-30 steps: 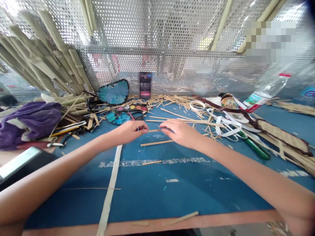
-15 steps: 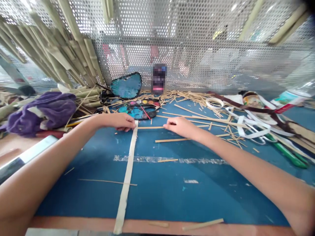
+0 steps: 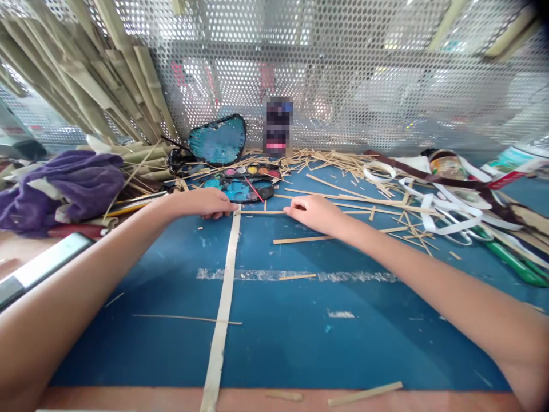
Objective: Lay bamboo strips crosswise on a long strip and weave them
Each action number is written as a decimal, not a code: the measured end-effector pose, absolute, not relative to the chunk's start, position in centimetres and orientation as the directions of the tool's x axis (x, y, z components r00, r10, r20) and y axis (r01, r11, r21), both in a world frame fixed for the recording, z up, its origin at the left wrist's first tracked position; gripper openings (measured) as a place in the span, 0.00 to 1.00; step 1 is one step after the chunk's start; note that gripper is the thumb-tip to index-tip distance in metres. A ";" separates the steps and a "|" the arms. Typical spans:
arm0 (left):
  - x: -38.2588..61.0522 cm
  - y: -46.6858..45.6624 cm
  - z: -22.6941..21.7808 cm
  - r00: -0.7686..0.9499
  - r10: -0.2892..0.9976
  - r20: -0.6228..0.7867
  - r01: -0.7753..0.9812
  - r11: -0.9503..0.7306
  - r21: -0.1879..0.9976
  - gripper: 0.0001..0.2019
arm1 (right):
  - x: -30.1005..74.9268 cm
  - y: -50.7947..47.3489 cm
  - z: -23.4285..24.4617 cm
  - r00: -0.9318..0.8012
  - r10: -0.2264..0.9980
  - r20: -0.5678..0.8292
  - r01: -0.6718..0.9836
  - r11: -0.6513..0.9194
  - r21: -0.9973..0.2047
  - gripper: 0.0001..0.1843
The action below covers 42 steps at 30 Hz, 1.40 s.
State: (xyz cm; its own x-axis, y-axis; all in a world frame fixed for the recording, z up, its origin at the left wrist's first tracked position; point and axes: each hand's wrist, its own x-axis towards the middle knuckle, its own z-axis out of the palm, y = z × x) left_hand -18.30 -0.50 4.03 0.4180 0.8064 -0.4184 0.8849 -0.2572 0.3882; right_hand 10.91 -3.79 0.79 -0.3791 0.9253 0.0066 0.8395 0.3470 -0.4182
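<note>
On the blue table top (image 3: 300, 332) my left hand (image 3: 206, 203) rests palm down with its fingertips curled at the far end of a long pale bamboo strip (image 3: 223, 303) that runs toward me. My right hand (image 3: 311, 213) is closed in a pinch on the right end of a thin bamboo sliver (image 3: 262, 212) lying crosswise between the two hands. The sliver's left end reaches the top of the long strip. A second short stick (image 3: 300, 238) lies just right of and below my right hand.
A paint palette (image 3: 242, 186) and a blue heart-shaped woven piece (image 3: 218, 140) lie behind my hands. Bamboo poles (image 3: 94, 86) lean at the back left, purple cloth (image 3: 64, 189) at left. White strips (image 3: 433, 209), green-handled scissors (image 3: 510, 260) and scattered slivers (image 3: 343, 166) fill the right. A perforated metal screen (image 3: 343, 74) closes the back.
My hands moved apart: the left went left to the top of the long strip, the right stayed on the thin sliver. The view shifted, so the long strip now lies nearer the middle.
</note>
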 end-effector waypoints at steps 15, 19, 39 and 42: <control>-16.4 -1.3 3.7 0.340 0.866 -0.368 0.939 -0.338 0.072 0.25 | 10.1 -4.3 1.8 -0.365 0.930 -0.054 0.920 0.351 -0.172 0.20; -16.6 -1.3 3.7 0.340 0.869 -0.359 0.939 -0.331 0.089 0.24 | 10.9 -4.4 3.3 -0.357 0.923 -0.146 0.934 0.351 -0.063 0.24; -16.7 -1.4 4.2 0.375 0.857 -0.354 0.927 -0.335 0.169 0.24 | 18.8 0.4 3.4 -0.385 0.904 -0.187 0.918 0.355 -0.176 0.08; -16.7 -1.7 4.3 0.380 0.854 -0.357 0.924 -0.327 0.200 0.24 | 18.6 0.1 3.7 -0.373 0.907 -0.198 0.923 0.339 -0.184 0.07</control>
